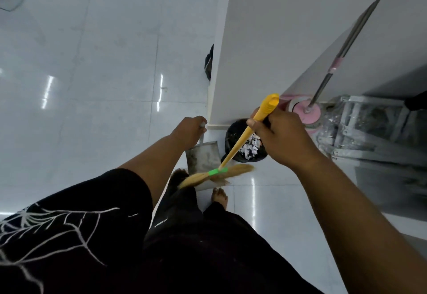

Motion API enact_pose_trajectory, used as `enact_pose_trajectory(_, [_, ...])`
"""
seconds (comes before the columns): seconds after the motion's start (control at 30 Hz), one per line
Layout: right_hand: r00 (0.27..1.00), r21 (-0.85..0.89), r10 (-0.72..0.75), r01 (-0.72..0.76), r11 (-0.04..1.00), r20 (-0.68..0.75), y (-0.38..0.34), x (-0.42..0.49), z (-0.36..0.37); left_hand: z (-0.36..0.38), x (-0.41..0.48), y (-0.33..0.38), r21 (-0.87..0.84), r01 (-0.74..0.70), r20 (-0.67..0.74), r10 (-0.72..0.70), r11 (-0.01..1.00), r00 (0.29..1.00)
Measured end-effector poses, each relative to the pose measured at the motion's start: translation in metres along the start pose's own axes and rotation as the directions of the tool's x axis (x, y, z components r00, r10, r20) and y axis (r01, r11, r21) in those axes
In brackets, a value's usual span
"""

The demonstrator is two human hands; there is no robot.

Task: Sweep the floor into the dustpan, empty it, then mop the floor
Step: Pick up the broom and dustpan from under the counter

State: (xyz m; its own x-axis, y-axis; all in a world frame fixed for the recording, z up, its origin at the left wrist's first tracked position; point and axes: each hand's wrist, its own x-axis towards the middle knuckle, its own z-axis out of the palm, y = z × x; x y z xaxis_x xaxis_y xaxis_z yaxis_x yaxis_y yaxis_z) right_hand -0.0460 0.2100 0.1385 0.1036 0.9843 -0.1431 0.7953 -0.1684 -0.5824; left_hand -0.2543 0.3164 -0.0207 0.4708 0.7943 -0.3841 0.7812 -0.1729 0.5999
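My left hand (188, 132) grips the thin handle of a grey metal dustpan (203, 158), which hangs low by my feet. My right hand (280, 136) is closed around the yellow handle of a broom (240, 142). Its straw head (217, 176), bound with a green band, lies across the front lip of the dustpan. Just right of the pan stands a black bin (235, 132) lined with a black bag and holding torn white paper scraps (250, 148). A mop (332, 72) with a metal pole and pink head leans in the corner behind it.
A white wall corner (254, 51) juts out just beyond the bin. A folded metal ladder (360, 132) lies at the right by the mop. A black bag (209, 62) peeks from behind the wall. Glossy white floor tiles (92, 74) stretch left. My bare feet (219, 195) stand below the dustpan.
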Motion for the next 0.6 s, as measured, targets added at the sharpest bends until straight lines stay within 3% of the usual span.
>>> enact_pose_trajectory(0.27, [0.991,0.031,0.122,-0.120,0.992,-0.056,0.015,0.036,0.006,0.010,0.073,-0.001,-0.030,0.001,0.134,0.003,1.000,0.991])
enact_pose_trajectory(0.4, [0.986,0.036,0.157,-0.155,0.987,-0.050,0.029,0.050,0.008,0.023,0.104,-0.002,-0.002,0.032,0.124,-0.031,0.999,0.992])
enact_pose_trajectory(0.53, [0.983,0.060,0.181,-0.179,0.982,-0.029,0.039,0.057,0.015,0.031,0.127,-0.007,-0.137,0.036,0.103,-0.022,0.990,0.994])
enact_pose_trajectory(0.6, [0.983,0.057,0.182,-0.181,0.982,-0.016,0.042,0.061,0.020,0.029,0.137,-0.008,-0.079,0.036,0.106,-0.028,0.996,0.994])
